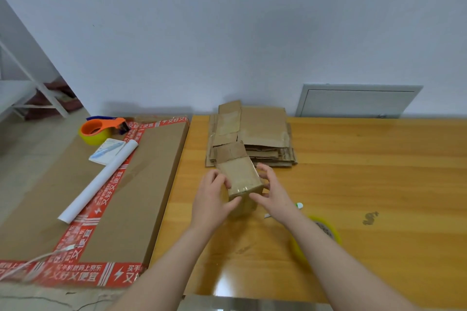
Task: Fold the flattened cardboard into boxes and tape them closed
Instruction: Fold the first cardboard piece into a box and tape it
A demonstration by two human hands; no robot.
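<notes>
Head view: left grip (211,199) and right grip (273,192) clasp box (240,177) by opposite sides, likely steadying it for taping.

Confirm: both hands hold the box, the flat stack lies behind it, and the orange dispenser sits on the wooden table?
One error: in the head view the dispenser sits on the big carton left of the table, not on it. The rest holds.
</notes>
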